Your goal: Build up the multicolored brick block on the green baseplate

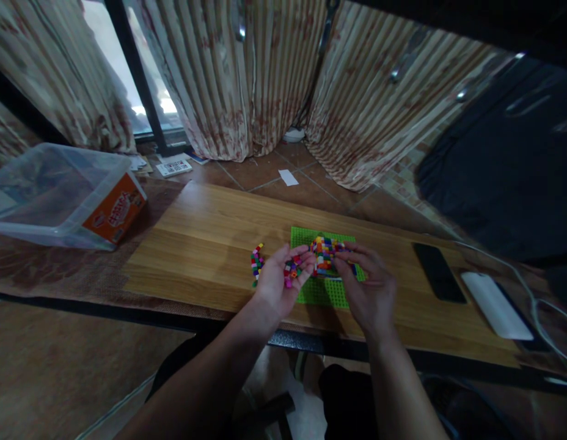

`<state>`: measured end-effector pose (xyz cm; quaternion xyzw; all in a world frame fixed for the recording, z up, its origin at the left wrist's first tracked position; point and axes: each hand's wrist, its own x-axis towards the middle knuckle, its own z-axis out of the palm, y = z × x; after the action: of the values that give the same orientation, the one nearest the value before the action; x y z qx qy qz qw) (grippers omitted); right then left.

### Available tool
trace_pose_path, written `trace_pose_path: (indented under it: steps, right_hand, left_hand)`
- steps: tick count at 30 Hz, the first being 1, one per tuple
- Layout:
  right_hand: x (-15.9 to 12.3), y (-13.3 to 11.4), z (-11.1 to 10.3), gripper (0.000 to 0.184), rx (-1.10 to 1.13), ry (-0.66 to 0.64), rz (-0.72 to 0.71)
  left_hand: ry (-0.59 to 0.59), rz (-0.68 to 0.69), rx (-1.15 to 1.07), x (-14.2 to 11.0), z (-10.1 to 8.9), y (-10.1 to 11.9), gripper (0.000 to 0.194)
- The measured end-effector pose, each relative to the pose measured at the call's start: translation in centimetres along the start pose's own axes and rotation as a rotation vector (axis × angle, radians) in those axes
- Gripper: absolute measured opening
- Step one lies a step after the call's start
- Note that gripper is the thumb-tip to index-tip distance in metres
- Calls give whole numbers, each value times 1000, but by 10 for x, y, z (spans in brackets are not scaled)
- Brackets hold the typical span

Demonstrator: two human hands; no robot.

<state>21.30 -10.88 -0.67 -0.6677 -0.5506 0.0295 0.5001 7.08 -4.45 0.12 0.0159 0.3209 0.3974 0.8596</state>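
Note:
A multicoloured build of small toy bricks [324, 252] rises from a green studded baseplate [321, 297] on the wooden board. My left hand [272, 282] is turned palm up beside its left side, cupped around several loose toy bricks [291, 269]; its fingertips come close to the build. On the build's right side, my right hand [371, 292] has its thumb and fingers bent in and closed against the bricks; a single brick between the fingertips cannot be made out. Left of my left hand lies a curved cluster of coloured bricks [256, 264], partly covered by that hand.
A clear plastic bin [58, 208] with an orange label stands at the far left. Toward the right lie a black phone [439, 272], a white flat device [497, 305] and a white cable [517, 275]. Curtains [274, 79] hang beyond the wooden board [210, 238].

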Motion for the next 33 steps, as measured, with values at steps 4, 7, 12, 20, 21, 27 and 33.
trace_pose_path:
  steps: [4,7,12,20,21,27,33]
  right_hand:
    - [-4,-14,4,10,47,-89,-157]
    - [-6,-22,7,13,66,-179,-225]
    - [-7,-26,7,19,46,-299,-257]
    - [-7,-21,9,14,-16,-312,-273]
    - [-7,-20,9,13,-11,-302,-272]
    - [-7,-19,10,14,77,-179,-146]
    - [-7,-17,12,13,190,-158,3]
  left_hand:
    - [-61,-29,-37,-5,3,1,35]
    - [-130,-53,-31,-7,4,3,43]
    - [-227,-67,-40,-8,3,5,54]
    - [-299,-121,-23,-9,3,3,50]
    - [-295,-118,-25,-9,3,2,50]
    - [-151,-64,50,-4,2,-3,29]
    - [-130,-95,177,-2,-2,-7,9]
